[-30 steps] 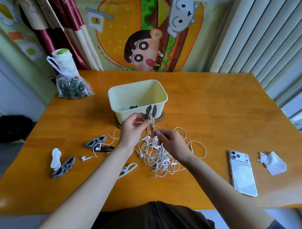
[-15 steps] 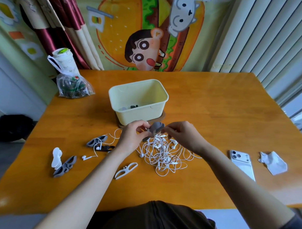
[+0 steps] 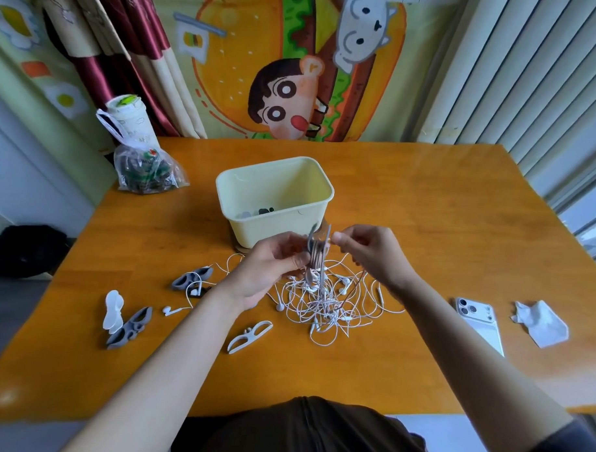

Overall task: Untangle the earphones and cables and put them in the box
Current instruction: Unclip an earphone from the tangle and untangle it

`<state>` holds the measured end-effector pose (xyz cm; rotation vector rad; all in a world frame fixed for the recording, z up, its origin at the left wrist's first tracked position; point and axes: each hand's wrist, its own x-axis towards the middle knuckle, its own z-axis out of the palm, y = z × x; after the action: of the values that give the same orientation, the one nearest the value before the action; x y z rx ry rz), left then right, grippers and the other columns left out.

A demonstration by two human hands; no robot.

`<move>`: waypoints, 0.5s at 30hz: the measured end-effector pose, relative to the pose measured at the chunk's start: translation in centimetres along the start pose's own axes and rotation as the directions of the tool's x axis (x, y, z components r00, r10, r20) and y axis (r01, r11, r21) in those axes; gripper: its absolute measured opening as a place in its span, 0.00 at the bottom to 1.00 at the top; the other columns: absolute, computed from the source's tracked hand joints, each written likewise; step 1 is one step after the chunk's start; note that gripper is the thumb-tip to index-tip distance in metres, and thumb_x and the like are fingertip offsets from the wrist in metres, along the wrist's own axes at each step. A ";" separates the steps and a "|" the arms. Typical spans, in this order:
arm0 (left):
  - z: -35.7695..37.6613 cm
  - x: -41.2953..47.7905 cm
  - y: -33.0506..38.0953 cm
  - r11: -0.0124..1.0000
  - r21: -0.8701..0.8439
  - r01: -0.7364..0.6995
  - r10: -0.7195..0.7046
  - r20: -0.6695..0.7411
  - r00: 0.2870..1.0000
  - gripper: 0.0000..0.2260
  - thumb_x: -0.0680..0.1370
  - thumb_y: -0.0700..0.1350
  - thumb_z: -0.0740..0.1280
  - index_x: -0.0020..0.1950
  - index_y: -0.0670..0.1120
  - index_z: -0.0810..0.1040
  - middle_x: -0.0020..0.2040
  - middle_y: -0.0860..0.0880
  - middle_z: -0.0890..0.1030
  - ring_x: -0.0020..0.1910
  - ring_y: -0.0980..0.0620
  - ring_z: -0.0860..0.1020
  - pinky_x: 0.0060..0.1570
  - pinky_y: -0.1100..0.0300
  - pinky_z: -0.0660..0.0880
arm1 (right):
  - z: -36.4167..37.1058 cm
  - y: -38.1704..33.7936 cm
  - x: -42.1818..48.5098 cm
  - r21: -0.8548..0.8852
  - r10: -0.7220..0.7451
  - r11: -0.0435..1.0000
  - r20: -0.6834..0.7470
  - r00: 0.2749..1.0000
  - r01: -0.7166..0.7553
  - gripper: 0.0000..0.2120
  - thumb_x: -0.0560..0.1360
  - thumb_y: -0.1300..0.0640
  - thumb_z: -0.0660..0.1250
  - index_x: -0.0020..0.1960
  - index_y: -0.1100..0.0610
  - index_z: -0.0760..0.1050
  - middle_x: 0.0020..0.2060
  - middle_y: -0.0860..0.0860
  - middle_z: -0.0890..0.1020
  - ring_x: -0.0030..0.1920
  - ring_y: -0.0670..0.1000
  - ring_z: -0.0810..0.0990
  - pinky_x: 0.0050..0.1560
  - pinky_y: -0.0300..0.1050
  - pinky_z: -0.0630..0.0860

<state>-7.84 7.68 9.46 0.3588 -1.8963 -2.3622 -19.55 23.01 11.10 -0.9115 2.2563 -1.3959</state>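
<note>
Left hand (image 3: 266, 270) pinches grey winder (image 3: 314, 255) above earphone tangle (image 3: 324, 303) at centre of table (image 3: 425, 213). Right hand (image 3: 373, 255) fingertips pinch the winder's top end. Box (image 3: 274, 199) just behind.

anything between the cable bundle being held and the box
Nothing visible blocks it: the open box sits just behind the cable bundle. But strands run down from it into the tangle below.

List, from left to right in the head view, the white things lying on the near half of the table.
Far-left white clip → loose earbud → flat white clip → earphone tangle → phone → crumpled paper.
</note>
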 end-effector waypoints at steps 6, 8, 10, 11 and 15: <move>1.3 0.4 0.8 0.927 -0.375 -0.013 -0.030 -0.110 0.994 0.09 0.77 0.34 0.60 0.50 0.45 0.76 0.40 0.52 0.84 0.35 0.58 0.79 0.34 0.68 0.75 | 2.4 -0.1 -0.9 0.181 0.063 0.982 0.002 0.998 -0.063 0.16 0.79 0.56 0.61 0.33 0.50 0.75 0.21 0.42 0.74 0.24 0.42 0.68 0.27 0.34 0.66; 1.3 0.7 1.1 0.880 -0.474 -0.029 -0.060 -0.172 0.983 0.09 0.78 0.34 0.59 0.50 0.45 0.76 0.40 0.50 0.84 0.34 0.58 0.80 0.33 0.68 0.76 | 3.0 0.0 -1.2 0.186 0.078 0.979 0.029 0.997 -0.082 0.15 0.80 0.57 0.60 0.36 0.52 0.76 0.23 0.43 0.75 0.24 0.41 0.68 0.27 0.34 0.66; 1.2 0.9 1.2 0.851 -0.522 -0.066 -0.061 -0.223 0.973 0.08 0.79 0.35 0.60 0.51 0.44 0.76 0.42 0.49 0.84 0.36 0.58 0.80 0.35 0.68 0.76 | 3.6 0.2 -1.5 0.186 0.092 0.977 0.054 0.994 -0.100 0.13 0.80 0.57 0.60 0.39 0.53 0.77 0.26 0.44 0.76 0.24 0.41 0.69 0.27 0.34 0.67; 1.0 1.0 1.2 0.847 -0.525 -0.086 -0.055 -0.246 0.968 0.08 0.79 0.36 0.60 0.53 0.44 0.77 0.44 0.48 0.84 0.38 0.57 0.81 0.36 0.68 0.77 | 3.9 0.2 -1.6 0.180 0.094 0.978 0.062 0.994 -0.104 0.13 0.80 0.56 0.59 0.40 0.53 0.78 0.27 0.45 0.76 0.24 0.42 0.69 0.27 0.34 0.66; 0.5 1.8 0.5 0.891 -0.433 -0.134 -0.038 -0.367 0.929 0.07 0.79 0.37 0.62 0.54 0.45 0.77 0.50 0.47 0.81 0.47 0.54 0.78 0.40 0.67 0.77 | 4.6 0.1 -2.0 0.122 0.081 0.988 0.083 0.993 -0.091 0.11 0.81 0.56 0.58 0.45 0.53 0.79 0.28 0.46 0.76 0.24 0.43 0.68 0.27 0.34 0.66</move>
<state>-9.69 7.67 9.79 0.6409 -1.1366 -2.3946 -15.46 21.26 8.78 -0.8040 2.0996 -1.4209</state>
